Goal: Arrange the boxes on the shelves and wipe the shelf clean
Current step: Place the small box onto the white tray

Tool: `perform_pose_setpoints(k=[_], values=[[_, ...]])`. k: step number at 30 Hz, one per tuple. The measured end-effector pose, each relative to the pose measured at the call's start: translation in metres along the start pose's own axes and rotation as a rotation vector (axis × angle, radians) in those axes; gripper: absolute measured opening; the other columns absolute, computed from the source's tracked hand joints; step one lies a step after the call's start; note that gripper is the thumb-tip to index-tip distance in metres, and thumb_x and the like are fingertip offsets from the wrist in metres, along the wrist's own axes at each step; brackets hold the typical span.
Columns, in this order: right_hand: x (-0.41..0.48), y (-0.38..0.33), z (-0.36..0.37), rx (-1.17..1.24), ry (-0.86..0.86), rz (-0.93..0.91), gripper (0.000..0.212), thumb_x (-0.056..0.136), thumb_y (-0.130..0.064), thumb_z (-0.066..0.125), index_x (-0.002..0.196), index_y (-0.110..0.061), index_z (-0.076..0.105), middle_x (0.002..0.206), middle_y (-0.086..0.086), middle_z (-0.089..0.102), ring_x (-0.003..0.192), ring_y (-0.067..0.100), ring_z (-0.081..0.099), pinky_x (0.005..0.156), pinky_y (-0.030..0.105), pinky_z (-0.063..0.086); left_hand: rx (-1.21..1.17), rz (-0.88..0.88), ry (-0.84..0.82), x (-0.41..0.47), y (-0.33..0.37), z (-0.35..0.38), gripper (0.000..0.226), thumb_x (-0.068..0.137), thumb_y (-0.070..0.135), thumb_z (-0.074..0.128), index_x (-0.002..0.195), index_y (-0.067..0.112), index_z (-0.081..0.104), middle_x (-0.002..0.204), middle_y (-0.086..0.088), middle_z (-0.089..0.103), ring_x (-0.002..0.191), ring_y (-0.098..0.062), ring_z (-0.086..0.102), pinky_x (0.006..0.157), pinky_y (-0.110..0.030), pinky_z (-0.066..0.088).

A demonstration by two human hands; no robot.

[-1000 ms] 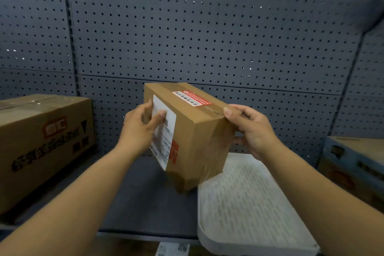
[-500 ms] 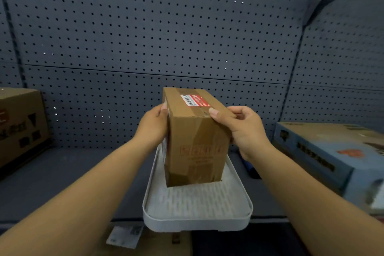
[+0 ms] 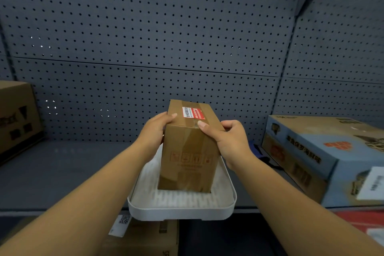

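Box [image 3: 188, 151] in tray [image 3: 180, 212], on shelf [image 3: 52, 172].

Small brown taped box [image 3: 188, 151] stood upright on white tray [image 3: 180, 213], red-white label on top. Larger brown box [image 3: 16, 118] set at far left of grey shelf [image 3: 62, 172]; blue printed box [image 3: 324, 151] laid flat at right.

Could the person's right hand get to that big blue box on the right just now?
Not right away, I think: the right hand grips the small brown box. Once it lets go, the blue box sits just to its right and the way looks open.
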State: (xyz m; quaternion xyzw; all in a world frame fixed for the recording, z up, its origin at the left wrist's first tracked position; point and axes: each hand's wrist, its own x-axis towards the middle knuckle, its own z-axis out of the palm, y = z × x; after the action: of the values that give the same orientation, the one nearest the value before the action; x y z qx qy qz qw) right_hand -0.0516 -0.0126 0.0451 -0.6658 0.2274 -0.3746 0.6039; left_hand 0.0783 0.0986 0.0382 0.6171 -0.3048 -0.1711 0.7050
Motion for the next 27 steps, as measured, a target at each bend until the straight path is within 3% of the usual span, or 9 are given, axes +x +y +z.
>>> perform_pose_setpoints(k=[7, 10, 13, 16, 18, 21, 27], values=[[-0.006, 0.002, 0.008, -0.071, -0.028, -0.015, 0.058, 0.067, -0.033, 0.084, 0.107, -0.016, 0.045, 0.094, -0.005, 0.060, 0.089, 0.016, 0.066, 0.080, 0.037, 0.058, -0.063, -0.051, 0.102, -0.007, -0.007, -0.006, 0.019, 0.094, 0.024, 0.047, 0.106, 0.027, 0.061, 0.093, -0.002, 0.068, 0.076, -0.019, 0.061, 0.067, -0.029, 0.047], [-0.007, -0.001, 0.009, -0.093, -0.036, -0.018, 0.055, 0.070, -0.034, 0.082, 0.107, -0.016, 0.046, 0.091, -0.007, 0.059, 0.086, 0.013, 0.064, 0.073, 0.031, 0.057, -0.065, -0.037, 0.159, -0.012, -0.004, -0.005, 0.013, 0.094, 0.024, 0.049, 0.097, 0.029, 0.061, 0.088, 0.001, 0.066, 0.073, -0.016, 0.060, 0.065, -0.028, 0.047], [-0.004, -0.006, 0.006, -0.158, -0.015, -0.073, 0.043, 0.074, -0.036, 0.078, 0.101, -0.019, 0.050, 0.089, -0.010, 0.058, 0.084, 0.008, 0.062, 0.069, 0.024, 0.052, 0.021, 0.007, 0.194, -0.016, 0.000, -0.009, 0.022, 0.093, 0.030, 0.052, 0.108, 0.020, 0.065, 0.093, 0.000, 0.069, 0.086, -0.019, 0.065, 0.077, -0.033, 0.052], [0.002, -0.014, 0.002, -0.215, 0.079, -0.225, 0.031, 0.080, -0.035, 0.072, 0.101, -0.024, 0.052, 0.101, -0.010, 0.057, 0.097, 0.008, 0.056, 0.077, 0.022, 0.044, 0.080, 0.051, 0.268, -0.021, 0.007, -0.022, 0.013, 0.090, 0.036, 0.056, 0.091, 0.028, 0.066, 0.099, 0.004, 0.068, 0.098, -0.022, 0.065, 0.089, -0.044, 0.053], [0.005, -0.024, 0.004, -0.221, 0.107, -0.331, 0.024, 0.083, -0.032, 0.070, 0.100, -0.022, 0.056, 0.107, -0.005, 0.059, 0.098, 0.007, 0.056, 0.072, 0.016, 0.043, 0.115, 0.091, 0.333, -0.027, 0.014, -0.034, 0.011, 0.091, 0.030, 0.056, 0.086, 0.026, 0.064, 0.097, 0.008, 0.065, 0.095, -0.019, 0.065, 0.083, -0.040, 0.055], [0.007, -0.042, 0.016, -0.194, 0.096, -0.435, 0.014, 0.084, -0.026, 0.069, 0.093, -0.019, 0.061, 0.093, -0.006, 0.061, 0.082, 0.002, 0.057, 0.064, 0.013, 0.041, 0.147, 0.146, 0.404, -0.038, 0.026, -0.056, 0.011, 0.092, 0.021, 0.056, 0.086, 0.016, 0.063, 0.094, 0.002, 0.066, 0.079, -0.014, 0.066, 0.069, -0.029, 0.054], [-0.004, -0.060, 0.074, -0.127, -0.061, -0.496, 0.010, 0.084, -0.020, 0.068, 0.078, -0.019, 0.061, 0.079, -0.001, 0.064, 0.075, 0.015, 0.061, 0.066, 0.022, 0.049, 0.263, 0.173, 0.502, -0.065, 0.042, -0.116, 0.012, 0.091, 0.018, 0.058, 0.081, 0.014, 0.064, 0.072, -0.001, 0.068, 0.058, -0.011, 0.062, 0.055, -0.023, 0.047]])
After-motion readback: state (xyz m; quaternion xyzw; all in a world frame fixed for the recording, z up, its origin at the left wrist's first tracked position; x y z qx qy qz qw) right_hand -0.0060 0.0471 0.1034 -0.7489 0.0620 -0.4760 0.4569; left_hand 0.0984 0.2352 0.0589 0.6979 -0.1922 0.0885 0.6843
